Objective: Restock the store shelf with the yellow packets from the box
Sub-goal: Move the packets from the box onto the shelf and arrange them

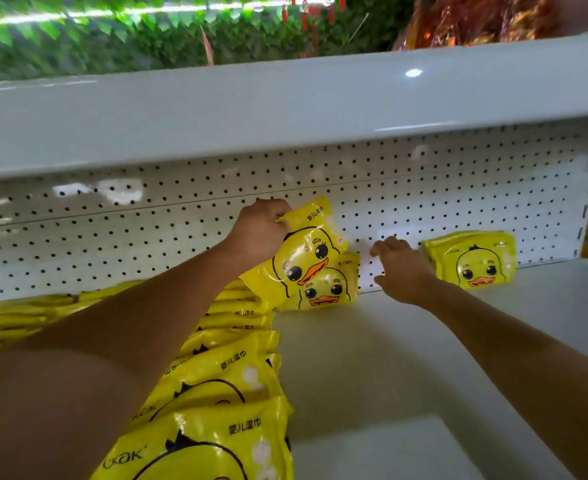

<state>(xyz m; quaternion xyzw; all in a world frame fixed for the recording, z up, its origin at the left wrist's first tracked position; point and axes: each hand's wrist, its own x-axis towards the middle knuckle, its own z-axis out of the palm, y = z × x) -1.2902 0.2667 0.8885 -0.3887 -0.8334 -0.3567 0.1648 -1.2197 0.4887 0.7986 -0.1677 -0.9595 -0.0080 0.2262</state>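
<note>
One packet [306,251] in left hand [261,230], right hand [403,268] empty

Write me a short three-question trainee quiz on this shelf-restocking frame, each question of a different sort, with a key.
1. True or false: the left hand grips a yellow packet by its top corner.
2. Multiple choice: where does the lone group of packets stand? A) on the upper shelf B) at the right, against the pegboard back C) in a box
3. Fill in: the right hand holds ____.

Key: 1 true; 2 B; 3 nothing, its fingers reach toward the pegboard back between the packets.
</note>
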